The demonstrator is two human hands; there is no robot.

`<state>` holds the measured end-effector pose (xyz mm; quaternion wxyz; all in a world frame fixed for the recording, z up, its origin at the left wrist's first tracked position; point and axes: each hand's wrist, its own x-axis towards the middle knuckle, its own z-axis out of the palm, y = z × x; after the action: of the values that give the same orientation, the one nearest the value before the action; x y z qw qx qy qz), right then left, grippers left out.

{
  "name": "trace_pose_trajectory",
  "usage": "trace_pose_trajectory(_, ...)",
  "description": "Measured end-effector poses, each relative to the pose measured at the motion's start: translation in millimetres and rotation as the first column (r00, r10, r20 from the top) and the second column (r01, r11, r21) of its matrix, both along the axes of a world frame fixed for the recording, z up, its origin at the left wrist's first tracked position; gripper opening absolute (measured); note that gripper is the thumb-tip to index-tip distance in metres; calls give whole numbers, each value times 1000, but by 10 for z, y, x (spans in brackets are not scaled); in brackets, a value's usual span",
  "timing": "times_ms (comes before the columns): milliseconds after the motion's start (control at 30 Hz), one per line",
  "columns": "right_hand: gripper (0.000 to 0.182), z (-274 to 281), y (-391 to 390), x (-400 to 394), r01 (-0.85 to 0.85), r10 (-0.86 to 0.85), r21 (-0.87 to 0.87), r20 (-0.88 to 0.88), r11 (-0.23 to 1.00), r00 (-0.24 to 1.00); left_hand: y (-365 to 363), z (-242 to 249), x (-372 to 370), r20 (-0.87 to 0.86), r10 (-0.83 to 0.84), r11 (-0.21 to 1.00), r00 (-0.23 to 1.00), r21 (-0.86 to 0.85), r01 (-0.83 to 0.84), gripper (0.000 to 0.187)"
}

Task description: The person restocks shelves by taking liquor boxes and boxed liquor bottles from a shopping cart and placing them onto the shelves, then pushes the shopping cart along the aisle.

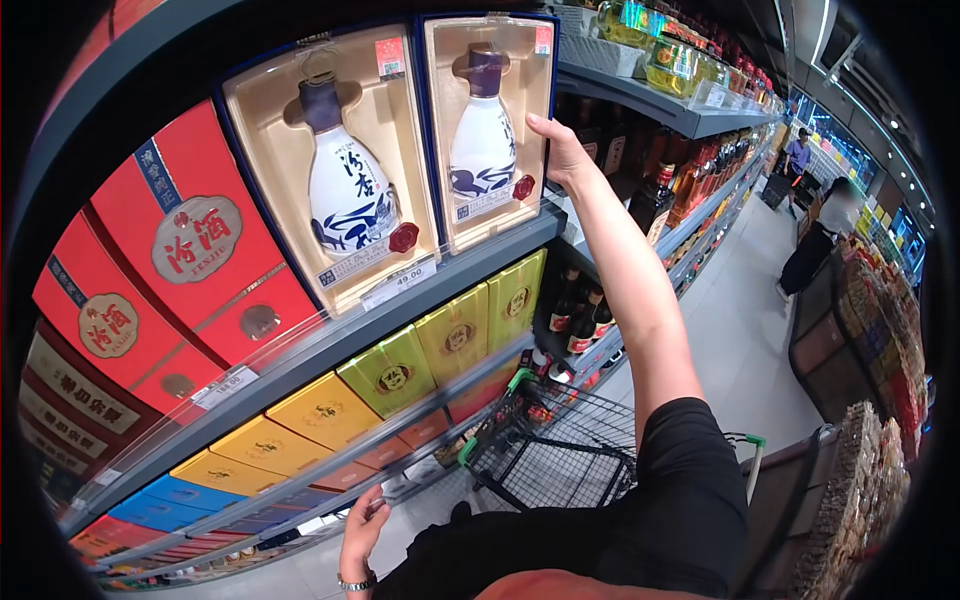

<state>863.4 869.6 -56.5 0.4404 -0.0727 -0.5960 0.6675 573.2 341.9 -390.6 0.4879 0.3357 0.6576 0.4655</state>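
Note:
My right hand (558, 150) reaches up to the shelf and grips the right side of a gift-boxed liquor bottle (484, 140). Its thumb lies at the box's front edge; the other fingers are hidden behind the side. The box has a clear front, with a white bottle with blue brushwork and a dark cap inside. Beside it on the left stands a matching boxed bottle (345, 190). Low down, my left hand (364, 528) hangs in front of the lower shelves with loosely bent fingers, holding nothing. A metal watch (356, 582) circles that wrist.
A wire shopping cart (550, 450) stands below my right arm. Red liquor boxes (205, 240) fill the shelf's left; green boxes (460, 338) and yellow boxes (325, 410) sit below. Two people, one a person in white (832, 215), are down the aisle (720, 260).

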Motion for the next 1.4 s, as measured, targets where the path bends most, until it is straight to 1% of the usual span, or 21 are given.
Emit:
trace_pose_trajectory(100,78,22,-209,45,110,-115,58,92,992,989,18,-4,7,6,-20,1000,1000,3,20,53)
trace_pose_trajectory(200,94,-107,-393,59,390,-378,301,-100,870,920,55,-11,44,41,-32,999,999,11,31,53)
trace_pose_trajectory(233,97,-257,-425,107,584,-587,359,-114,728,802,80,-6,68,27,-58,998,998,15,57,54)
trace_pose_trajectory(300,97,-467,-842,241,759,-790,524,-236,386,565,131,-19,116,18,-101,995,995,2,101,54)
trace_pose_trajectory(367,86,-733,-1428,348,807,-792,546,-379,226,479,183,-110,162,-19,-169,986,985,-12,169,53)
trace_pose_trajectory(433,65,-1216,-1938,465,761,-810,639,-386,111,442,229,-281,219,-24,-216,976,976,-28,215,55)
trace_pose_trajectory(467,57,-1484,-2231,477,724,-785,662,-338,193,519,262,-400,250,-90,-252,967,963,-52,248,57)
trace_pose_trajectory(500,55,-1834,-2535,528,617,-827,740,-152,268,541,280,-448,293,-157,-288,957,945,-74,280,60)
trace_pose_trajectory(567,55,-2483,-3075,553,468,-712,637,187,612,677,323,-407,478,-274,-355,935,894,-118,335,65)
trace_pose_trajectory(633,56,-3290,-3545,717,359,-578,488,437,796,689,359,-514,613,-708,-531,812,465,-269,518,67)
trace_pose_trajectory(667,57,-3709,-3795,872,338,-562,461,545,821,622,361,-537,670,-704,-545,801,455,-277,531,67)
trace_pose_trajectory(767,63,-4788,-4568,1549,301,-440,356,851,885,286,396,-630,884,-522,-851,460,61,-683,568,67)
trace_pose_trajectory(833,65,-4854,-4993,2002,324,-383,363,924,874,0,397,-897,958,-520,-850,449,83,-633,631,66)
trace_pose_trajectory(900,64,-4910,-5348,2426,402,-338,384,923,831,-183,434,-1016,1178,-551,-832,444,73,-579,684,67)
trace_pose_trajectory(1033,64,-4754,-5900,3248,411,-425,582,805,702,-414,642,-1064,1790,-598,-801,438,-25,-614,656,63)
trace_pose_trajectory(1100,71,-4584,-6120,3688,316,-470,732,647,603,-601,693,-1433,2088,-713,-697,529,79,-437,728,58)
trace_pose_trajectory(1167,84,-4237,-6262,4034,326,-306,787,531,523,-790,722,-1688,2406,-725,-669,535,165,-315,784,53)
trace_pose_trajectory(1233,96,-4161,-6487,4400,404,-151,839,481,364,-863,715,-1780,2736,-669,-743,429,32,-438,790,63)
trace_pose_trajectory(1300,103,-4273,-6766,4736,398,-57,842,447,365,-893,526,-1807,2980,-685,-728,429,33,-418,801,50)
trace_pose_trajectory(1367,100,-4272,-6988,4902,720,133,612,725,327,-676,365,-1923,3158,-650,-746,251,-143,-474,844,41)
trace_pose_trajectory(1400,89,-4371,-7141,4894,683,-85,669,729,292,-679,270,-1784,3214,-678,-702,230,-219,-506,831,28)
